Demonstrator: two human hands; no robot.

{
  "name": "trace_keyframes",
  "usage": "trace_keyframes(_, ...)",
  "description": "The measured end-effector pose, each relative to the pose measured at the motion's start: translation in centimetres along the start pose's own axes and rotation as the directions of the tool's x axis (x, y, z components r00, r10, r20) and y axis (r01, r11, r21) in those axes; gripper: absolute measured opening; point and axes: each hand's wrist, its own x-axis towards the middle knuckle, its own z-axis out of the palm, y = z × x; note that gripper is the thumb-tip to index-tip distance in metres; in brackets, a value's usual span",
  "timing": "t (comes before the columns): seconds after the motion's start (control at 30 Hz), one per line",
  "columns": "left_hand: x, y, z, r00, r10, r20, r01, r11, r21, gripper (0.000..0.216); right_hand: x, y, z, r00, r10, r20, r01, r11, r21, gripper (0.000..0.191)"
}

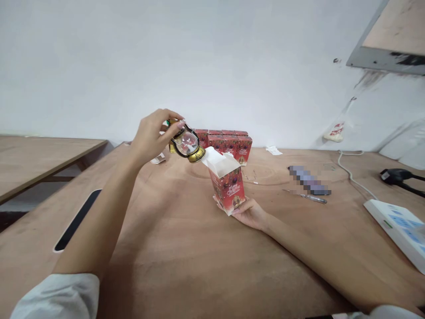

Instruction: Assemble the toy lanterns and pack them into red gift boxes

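My left hand (151, 135) is raised above the table, fingers closed on a small lantern ornament (186, 144) with a clear globe, black frame and gold base. The ornament tilts toward the open top of a red printed box (229, 188). My right hand (250, 213) grips that box from below and behind, holding it tilted with its white flaps open. The lantern's gold base sits just beside the box's open flap.
A row of several matching red boxes (229, 142) stands at the back by the white wall. A metal tool (308, 197) and a blurred object (309, 180) lie to the right. A white power strip (398, 228), cable and black plug are at far right. A dark slot (75, 221) cuts the tabletop at left.
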Motion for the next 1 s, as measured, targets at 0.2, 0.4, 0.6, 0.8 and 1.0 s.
trace_keyframes(0.2, -0.1, -2.1, 0.5, 0.987, -0.054, 0.151, 0.046, 0.998, 0.053, 0.034, -0.3, 0.0, 0.4, 0.999, -0.004, 0.035, 0.003, 1.0, 0.025, 0.054)
trace_keyframes(0.4, -0.9, -4.0, 6.0, 0.913, 0.049, 0.404, -0.108, 0.986, 0.124, 0.038, -0.3, 0.1, 0.1, 0.997, -0.033, 0.065, 0.032, 0.999, 0.022, 0.049)
trace_keyframes(0.6, -2.0, -3.4, 8.7, 0.868, 0.101, 0.486, -0.148, 0.987, 0.059, 0.032, -0.2, 0.4, 0.1, 0.998, -0.05, 0.023, 0.05, 0.999, 0.005, 0.057)
trace_keyframes(0.8, -2.3, -3.8, 8.9, 0.862, 0.103, 0.497, -0.137, 0.99, 0.033, 0.04, -0.2, 0.2, 0.3, 0.999, -0.031, -0.039, 0.031, 0.999, -0.018, 0.044)
trace_keyframes(1.0, -1.6, -4.3, 7.1, 0.888, 0.086, 0.451, 0.008, 0.979, -0.203, 0.053, -0.6, 0.9, 1.1, 0.962, -0.266, -0.054, 0.23, 0.906, -0.356, 0.07)
